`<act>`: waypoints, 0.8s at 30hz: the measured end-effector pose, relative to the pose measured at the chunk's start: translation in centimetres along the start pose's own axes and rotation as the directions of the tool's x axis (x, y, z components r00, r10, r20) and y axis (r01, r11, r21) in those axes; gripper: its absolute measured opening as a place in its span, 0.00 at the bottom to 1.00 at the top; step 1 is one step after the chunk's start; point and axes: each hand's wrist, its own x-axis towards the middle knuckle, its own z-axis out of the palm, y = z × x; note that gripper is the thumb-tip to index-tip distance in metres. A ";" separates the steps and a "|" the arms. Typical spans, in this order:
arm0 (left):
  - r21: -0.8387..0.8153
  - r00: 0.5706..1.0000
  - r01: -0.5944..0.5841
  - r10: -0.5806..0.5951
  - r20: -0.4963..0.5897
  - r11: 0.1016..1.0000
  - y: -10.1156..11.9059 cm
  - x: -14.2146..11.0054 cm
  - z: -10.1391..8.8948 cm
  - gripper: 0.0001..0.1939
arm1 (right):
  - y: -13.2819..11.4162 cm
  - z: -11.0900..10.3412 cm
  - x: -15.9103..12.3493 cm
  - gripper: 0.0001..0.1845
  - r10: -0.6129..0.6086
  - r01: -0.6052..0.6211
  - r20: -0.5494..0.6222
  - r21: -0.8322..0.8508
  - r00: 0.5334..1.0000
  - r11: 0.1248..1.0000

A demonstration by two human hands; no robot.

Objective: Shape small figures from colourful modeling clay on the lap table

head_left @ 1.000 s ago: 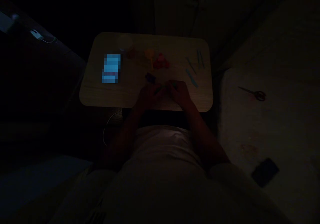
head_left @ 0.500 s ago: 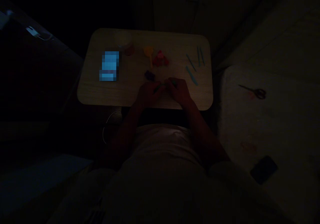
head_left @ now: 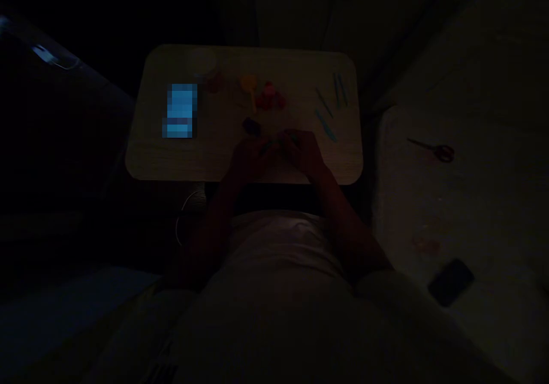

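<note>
Monitoring the head view under very low light, I read shapes and colours more easily than edges. The left hand (head_left: 249, 156) and the right hand (head_left: 305, 148) meet at the near side of the desk (head_left: 180, 164), slightly right of centre. The fingers of each are curled inward, pinching green material (head_left: 294, 137) that shows only in small patches; I cannot tell whether it is one piece or two, because the fingers cover most of it.

Just beyond the left hand lies a dark purple lump (head_left: 251, 126), its outline lost in shadow. Farther off, an orange scoop-shaped piece (head_left: 249, 84) sits just left of a red lobed piece (head_left: 270, 99); I cannot confirm whether they touch. At the far left, a pale round container (head_left: 203, 61) is barely distinguishable, with a reddish item (head_left: 215, 81) beside it. Near these, a bright screen-like rectangle (head_left: 180, 111) is pixelated, so its content is unreadable. On the right lie a blue knife-shaped tool (head_left: 326, 126) and three thin sticks (head_left: 324, 103).

Right of the desk, a pale surface (head_left: 398, 201) carries scissors (head_left: 435, 151) and a dark rectangular object (head_left: 451, 283) that I cannot identify.
</note>
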 end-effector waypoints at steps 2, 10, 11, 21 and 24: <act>-0.002 1.000 -0.003 0.003 -0.004 1.000 0.0 0.0 0.0 0.21 | 0.0 -0.1 0.0 0.37 0.009 -0.009 0.011 -0.007 1.000 1.000; 0.022 1.000 0.025 -0.024 -0.018 0.999 -0.1 -0.1 0.2 0.21 | 0.1 -0.2 0.0 0.34 0.015 -0.016 0.036 0.016 0.999 1.000; 0.025 1.000 0.025 -0.025 -0.018 0.999 -0.1 -0.1 0.2 0.21 | 0.1 -0.2 0.0 0.34 0.018 -0.019 0.035 0.010 0.999 1.000; 0.047 0.999 0.045 -0.045 -0.011 0.998 -0.2 -0.1 0.2 0.18 | 0.0 -0.2 0.0 0.33 0.019 -0.019 0.034 0.005 0.999 1.000; 0.060 0.999 0.047 -0.047 -0.001 0.997 -0.1 -0.1 0.2 0.19 | -0.1 -0.2 0.0 0.33 0.014 -0.014 0.031 0.000 0.999 1.000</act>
